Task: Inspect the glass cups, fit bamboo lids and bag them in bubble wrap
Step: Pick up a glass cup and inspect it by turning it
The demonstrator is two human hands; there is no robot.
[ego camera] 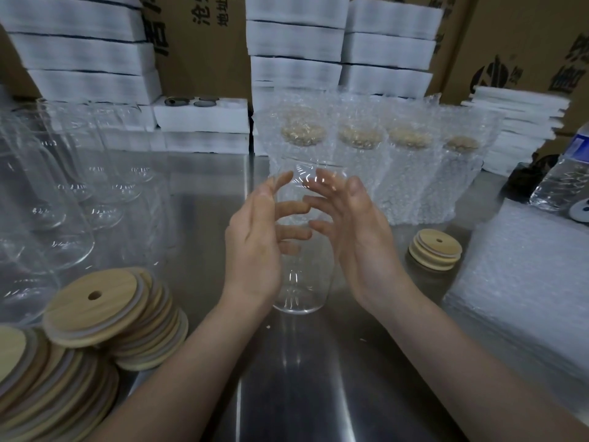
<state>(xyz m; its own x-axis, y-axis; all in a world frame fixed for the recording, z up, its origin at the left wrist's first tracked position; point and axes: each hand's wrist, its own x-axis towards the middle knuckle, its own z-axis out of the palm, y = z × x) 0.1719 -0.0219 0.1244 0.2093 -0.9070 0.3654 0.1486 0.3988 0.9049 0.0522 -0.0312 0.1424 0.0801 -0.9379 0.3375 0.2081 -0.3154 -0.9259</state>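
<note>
The glass cup [302, 250] sat upright between the 2 hands, above the steel table [296, 378]. The left hand [255, 247] pressed its left side and the right hand [357, 237] its right, fingers spread and curled around the glass, fingertips nearly meeting behind it. Left of the left hand lay stacked bamboo lids [105, 311]; beyond the right hand stood 4 bagged cups [376, 167].
</note>
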